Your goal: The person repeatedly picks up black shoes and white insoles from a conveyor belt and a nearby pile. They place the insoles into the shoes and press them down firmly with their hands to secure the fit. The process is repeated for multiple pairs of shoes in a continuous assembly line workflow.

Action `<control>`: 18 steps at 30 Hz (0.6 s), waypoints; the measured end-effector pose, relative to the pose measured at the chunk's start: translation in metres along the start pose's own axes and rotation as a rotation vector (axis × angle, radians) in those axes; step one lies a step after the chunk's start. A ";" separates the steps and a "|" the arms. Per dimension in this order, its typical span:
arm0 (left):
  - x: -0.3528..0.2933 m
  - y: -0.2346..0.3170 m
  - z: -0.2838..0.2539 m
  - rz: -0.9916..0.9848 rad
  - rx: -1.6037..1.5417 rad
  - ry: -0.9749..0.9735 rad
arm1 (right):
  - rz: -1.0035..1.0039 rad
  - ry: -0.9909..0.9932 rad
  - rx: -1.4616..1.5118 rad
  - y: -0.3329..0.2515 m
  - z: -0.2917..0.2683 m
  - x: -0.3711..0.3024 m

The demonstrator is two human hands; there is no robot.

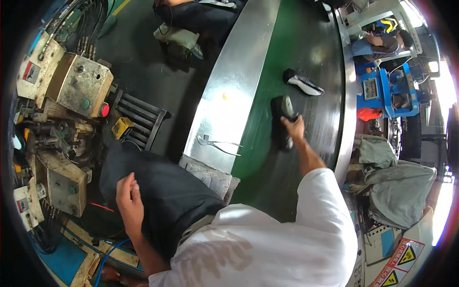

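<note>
My right hand (pixel 293 126) reaches out over the belt (pixel 258 177) with its fingers closed on a black shoe (pixel 277 106). Part of that shoe is under the fingers, and a pale grey patch shows at its far end. Beyond it, slightly to the right, another black shoe (pixel 292 78) with a whitish underside lies on the belt. My left hand (pixel 129 191) hangs above my dark-clad leg, its fingers curled loosely together around nothing I can see. A pair of metal pincers (pixel 220 144) rests on the shiny metal ledge (pixel 229 91) left of the belt.
At the left stands a grimy machine (pixel 79 86) with a red button (pixel 104 110) and hoses. A yellow pedal (pixel 122 127) sits beside a slatted black rack (pixel 141 115). Across the belt are a blue machine (pixel 382 91), a person (pixel 382 44) and grey cloth covers (pixel 401 191).
</note>
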State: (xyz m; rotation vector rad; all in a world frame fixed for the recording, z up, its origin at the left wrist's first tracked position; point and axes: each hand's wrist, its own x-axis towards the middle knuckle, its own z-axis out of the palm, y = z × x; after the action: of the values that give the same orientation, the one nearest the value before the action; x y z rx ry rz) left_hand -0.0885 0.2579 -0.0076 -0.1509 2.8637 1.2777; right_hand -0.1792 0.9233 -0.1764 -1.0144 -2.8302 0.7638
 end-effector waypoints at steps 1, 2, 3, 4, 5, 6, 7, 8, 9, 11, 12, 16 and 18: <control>0.006 0.007 0.007 0.036 -0.025 -0.009 | 0.016 0.094 0.089 0.005 0.009 -0.026; 0.009 0.012 0.013 0.067 -0.041 -0.023 | 0.036 0.179 0.182 0.003 0.020 -0.054; 0.012 0.017 0.020 0.102 -0.062 -0.032 | 0.107 0.169 0.172 0.001 0.023 -0.075; 0.016 0.022 0.024 0.147 -0.057 -0.056 | 0.187 0.150 0.162 -0.006 0.020 -0.094; 0.016 0.025 0.029 0.168 -0.105 -0.085 | 0.251 0.013 0.265 -0.001 0.013 -0.103; 0.018 0.027 0.032 0.189 -0.151 -0.111 | 0.310 -0.060 0.436 0.003 0.012 -0.111; 0.020 0.027 0.036 0.221 -0.197 -0.133 | 0.367 -0.134 0.605 0.007 0.013 -0.120; 0.024 0.026 0.040 0.252 -0.240 -0.151 | 0.420 -0.214 0.777 0.010 0.015 -0.129; 0.025 0.022 0.041 0.267 -0.264 -0.159 | 0.408 -0.328 0.943 -0.028 0.015 -0.149; 0.035 0.020 0.041 0.229 -0.400 -0.160 | 0.509 -0.659 1.188 -0.089 0.014 -0.179; 0.041 0.023 0.039 0.194 -0.489 -0.160 | 0.557 -0.839 1.303 -0.119 0.019 -0.193; 0.064 0.028 0.005 0.165 -0.737 -0.151 | 0.438 -1.113 1.416 -0.247 0.072 -0.254; 0.071 0.015 -0.011 0.221 -0.799 -0.066 | 0.457 -1.470 1.460 -0.302 0.092 -0.287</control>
State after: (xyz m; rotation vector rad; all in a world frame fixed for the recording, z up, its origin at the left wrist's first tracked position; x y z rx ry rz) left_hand -0.1595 0.2532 0.0081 0.2135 2.1866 2.3343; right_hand -0.1490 0.5080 -0.0823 -0.7298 -1.0634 3.7301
